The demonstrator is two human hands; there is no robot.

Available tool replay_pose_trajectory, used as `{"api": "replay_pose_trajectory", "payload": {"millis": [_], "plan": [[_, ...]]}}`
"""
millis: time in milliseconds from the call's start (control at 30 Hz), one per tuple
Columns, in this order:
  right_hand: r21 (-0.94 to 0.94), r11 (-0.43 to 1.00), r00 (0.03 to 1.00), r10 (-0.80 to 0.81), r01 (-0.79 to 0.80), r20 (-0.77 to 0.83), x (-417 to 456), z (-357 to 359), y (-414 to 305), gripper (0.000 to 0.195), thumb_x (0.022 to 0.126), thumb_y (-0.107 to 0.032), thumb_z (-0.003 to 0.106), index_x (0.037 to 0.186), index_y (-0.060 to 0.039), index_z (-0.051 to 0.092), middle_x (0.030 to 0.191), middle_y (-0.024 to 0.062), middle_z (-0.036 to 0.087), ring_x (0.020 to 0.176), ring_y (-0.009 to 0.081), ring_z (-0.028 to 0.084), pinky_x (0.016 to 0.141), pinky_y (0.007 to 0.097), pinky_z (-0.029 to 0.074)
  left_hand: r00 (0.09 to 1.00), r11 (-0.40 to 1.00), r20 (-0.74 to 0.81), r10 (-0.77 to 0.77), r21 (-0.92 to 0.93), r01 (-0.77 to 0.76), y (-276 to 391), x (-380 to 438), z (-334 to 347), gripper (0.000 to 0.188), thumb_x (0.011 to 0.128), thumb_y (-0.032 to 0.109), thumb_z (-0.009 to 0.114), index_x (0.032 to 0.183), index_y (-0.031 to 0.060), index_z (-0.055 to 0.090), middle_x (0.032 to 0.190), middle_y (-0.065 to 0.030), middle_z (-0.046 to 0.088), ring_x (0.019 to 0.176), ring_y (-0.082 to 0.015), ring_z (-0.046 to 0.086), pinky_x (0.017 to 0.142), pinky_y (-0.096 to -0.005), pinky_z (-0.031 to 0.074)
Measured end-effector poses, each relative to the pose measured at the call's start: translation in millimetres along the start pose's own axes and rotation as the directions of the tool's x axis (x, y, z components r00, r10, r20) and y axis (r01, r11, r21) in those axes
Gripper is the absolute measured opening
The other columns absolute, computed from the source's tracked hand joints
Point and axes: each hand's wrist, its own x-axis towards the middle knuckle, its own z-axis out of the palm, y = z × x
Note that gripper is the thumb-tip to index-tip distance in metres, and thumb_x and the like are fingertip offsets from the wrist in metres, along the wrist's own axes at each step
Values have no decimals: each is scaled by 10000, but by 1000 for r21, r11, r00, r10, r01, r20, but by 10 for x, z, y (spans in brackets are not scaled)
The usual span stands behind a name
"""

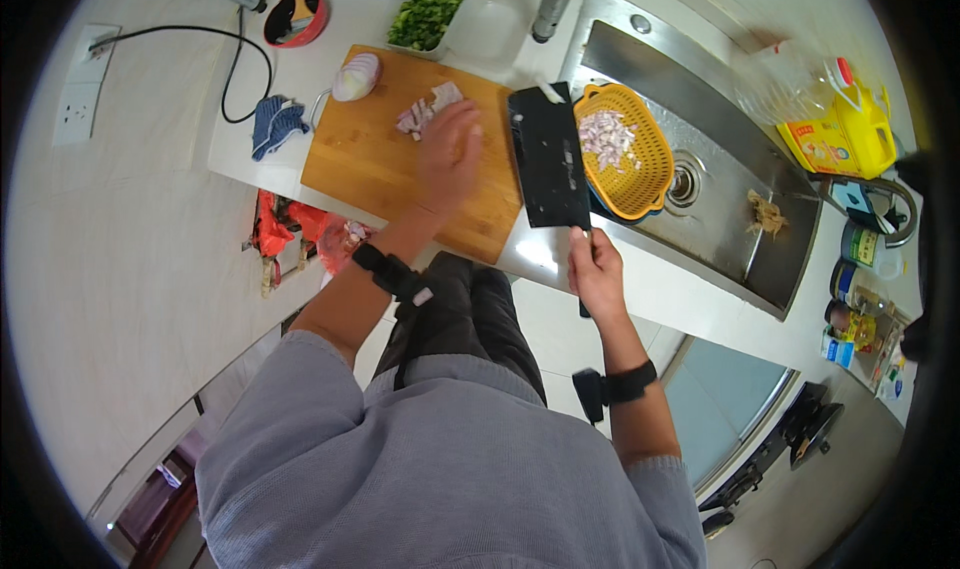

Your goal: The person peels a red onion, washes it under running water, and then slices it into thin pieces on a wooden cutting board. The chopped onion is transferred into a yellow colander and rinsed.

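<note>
My right hand [598,273] grips the handle of a black cleaver [550,156], whose broad blade lies between the cutting board and the basket. A pale scrap sticks near the blade's far end. My left hand [452,153], blurred, is over the wooden cutting board [360,149], just by some cut onion pieces [416,119]; it appears to hold nothing, but its fingers are not clear. A halved onion [357,78] sits at the board's far left corner. Chopped onion [607,138] lies in a yellow plastic basket [654,156] at the sink's near left end.
Chopped greens [426,18] fill a container behind the board, beside a translucent plastic container [491,21]. A red bowl [321,21] with a brush and a blue cloth [277,125] are at left. Right of the board is the steel sink [712,246], with a yellow jug [844,138] beyond it.
</note>
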Motion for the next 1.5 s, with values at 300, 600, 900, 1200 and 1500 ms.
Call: {"api": "replay_pose_trajectory", "payload": {"millis": [300,600,900,1200,1500], "plan": [[-201,979,999,-7,17,51,467,371,-2,328,945,-333,579,896,-9,591,591,8,511,554,66,433,509,250,378,948,909,319,-18,400,-117,-679,305,-451,424,929,247,505,1295,34,508,1387,-134,471,1349,-309,347,1122,-461,225],[-391,910,989,-107,138,100,297,480,49,320,932,-310,603,993,4,611,613,52,544,564,98,455,535,266,414,916,967,375,146,141,-212,-566,48,-568,406,868,149,586,1241,-2,525,1305,-179,517,1258,-351,437,1076,-415,324],[-514,829,972,-230,219,44,-34,1088,140,319,932,-312,575,950,7,560,769,279,621,749,447,623,612,460,488,994,973,-44,-100,206,107,-302,-259,-228,624,808,237,666,1286,-73,411,1347,-253,402,1271,-426,355,1078,-470,281],[-258,959,989,-135,117,-53,-209,786,316,338,966,-315,547,783,-33,505,554,19,496,451,93,456,435,260,380,997,976,73,40,212,-54,185,-168,165,495,814,216,671,1245,30,515,1286,-207,440,1225,-414,383,1029,-476,326],[33,980,959,198,-195,-201,-502,-220,-148,366,971,-379,521,785,-72,448,561,-13,431,405,69,411,347,231,334,961,994,255,111,-14,-111,505,-124,1640,334,875,221,629,1145,25,598,1224,-165,513,1160,-365,458,976,-413,391]]}}
